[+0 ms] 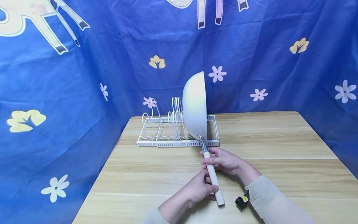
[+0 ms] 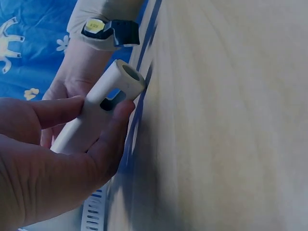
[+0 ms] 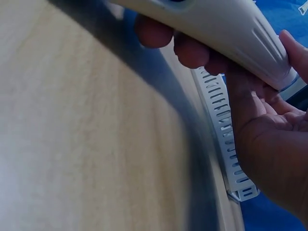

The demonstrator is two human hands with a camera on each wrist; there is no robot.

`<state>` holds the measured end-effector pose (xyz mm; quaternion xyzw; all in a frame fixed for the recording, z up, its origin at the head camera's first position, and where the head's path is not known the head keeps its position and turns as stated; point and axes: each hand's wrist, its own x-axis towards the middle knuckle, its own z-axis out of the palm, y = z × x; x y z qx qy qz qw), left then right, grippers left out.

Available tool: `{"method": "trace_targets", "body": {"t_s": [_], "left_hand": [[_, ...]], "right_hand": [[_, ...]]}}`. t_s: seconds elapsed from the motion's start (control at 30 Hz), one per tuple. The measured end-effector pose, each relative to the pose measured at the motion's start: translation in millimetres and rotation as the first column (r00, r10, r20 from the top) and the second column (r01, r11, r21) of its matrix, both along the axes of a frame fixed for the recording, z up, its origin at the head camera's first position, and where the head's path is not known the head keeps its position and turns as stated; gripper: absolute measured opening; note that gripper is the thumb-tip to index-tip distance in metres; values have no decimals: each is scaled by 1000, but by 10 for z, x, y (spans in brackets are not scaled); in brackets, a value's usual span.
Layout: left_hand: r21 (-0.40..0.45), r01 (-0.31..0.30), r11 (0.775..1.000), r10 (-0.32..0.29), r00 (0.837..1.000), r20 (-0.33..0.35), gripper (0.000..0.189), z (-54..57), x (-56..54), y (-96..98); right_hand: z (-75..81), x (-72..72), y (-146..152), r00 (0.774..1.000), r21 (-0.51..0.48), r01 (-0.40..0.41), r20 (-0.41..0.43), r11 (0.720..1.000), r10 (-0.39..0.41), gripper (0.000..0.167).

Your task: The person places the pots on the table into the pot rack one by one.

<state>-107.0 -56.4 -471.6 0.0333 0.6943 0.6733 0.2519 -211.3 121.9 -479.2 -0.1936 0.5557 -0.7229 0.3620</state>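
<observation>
A white wok point(image 1: 195, 105) stands on edge, its rounded outside facing left, over the right part of a white wire rack point(image 1: 173, 144). Its pale handle point(image 1: 213, 177) slopes toward me over the table. My right hand point(image 1: 223, 160) holds the handle near its metal neck, thumb on top. Lower down, my left hand point(image 1: 199, 188) pinches the handle near its end. In the left wrist view, the handle's hollow tip and hanging slot point(image 2: 113, 98) show between thumb and fingers. The right wrist view has the fingers of the right hand point(image 3: 269, 139) curled under the handle.
Several wire dividers point(image 1: 174, 124) rise from the rack's middle, with taller loops point(image 1: 152, 107) at its left end. A light wood table point(image 1: 265, 146) lies beneath. Blue patterned cloth point(image 1: 237, 77) hangs behind and on both sides. A black wrist device point(image 1: 242, 200) sits at the right sleeve.
</observation>
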Motion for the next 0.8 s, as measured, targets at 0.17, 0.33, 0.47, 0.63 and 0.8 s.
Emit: {"method": "trace_targets", "body": {"t_s": [0.17, 0.33, 0.47, 0.63, 0.8], "left_hand": [[-4, 8, 1000, -8, 1000, -4, 38, -13, -26, 0], [-115, 26, 993, -34, 997, -68, 34, 24, -15, -3], [-382, 10, 924, -111, 964, -242, 31, 78, -1, -37], [-652, -120, 749, -260, 851, -456, 33, 118, 26, -99], [-777, -187, 601, -416, 757, -504, 56, 208, 72, -184]], "right_hand": [[6, 3, 3, 1000, 26, 14, -15, 1000, -14, 60], [39, 55, 7, 996, 83, 58, -75, 995, -51, 64], [107, 123, 1, 971, 215, 143, -219, 966, -95, 57], [293, 253, 3, 863, 460, 306, -503, 834, -39, 46], [537, 470, 118, 687, 673, 501, -691, 544, 223, 57]]}}
